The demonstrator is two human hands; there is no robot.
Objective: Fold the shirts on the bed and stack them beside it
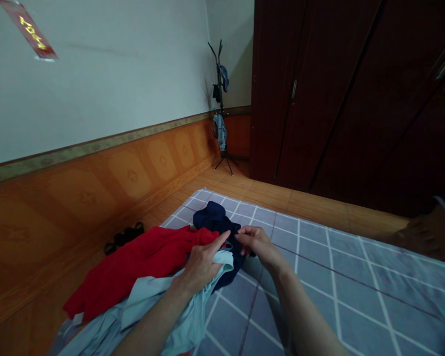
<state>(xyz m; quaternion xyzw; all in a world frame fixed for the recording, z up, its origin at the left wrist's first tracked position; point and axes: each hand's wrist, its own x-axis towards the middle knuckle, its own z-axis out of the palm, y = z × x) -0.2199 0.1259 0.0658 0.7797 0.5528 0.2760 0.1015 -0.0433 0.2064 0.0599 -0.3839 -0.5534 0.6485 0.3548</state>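
Note:
My left hand (202, 264) rests over the clothes pile with one finger stretched toward the right hand; its other fingers are partly hidden. Beneath it lies a pale mint garment (196, 301), and a red garment (141, 257) spreads out on its left side. My right hand (254, 241) is closed in a pinch at the edge of a dark navy garment (211, 215). The navy cloth lies crumpled on the bed, running under both hands. A small grey edge shows between the hands, too small to name.
The bed has a grey checked sheet (315, 262). Black sandals (124, 236) lie on the floor beyond its left edge. A black coat stand (220, 99) with a cap and cloth stands in the corner, beside a dark red wardrobe (278, 99). At far right is a cardboard box (430, 232).

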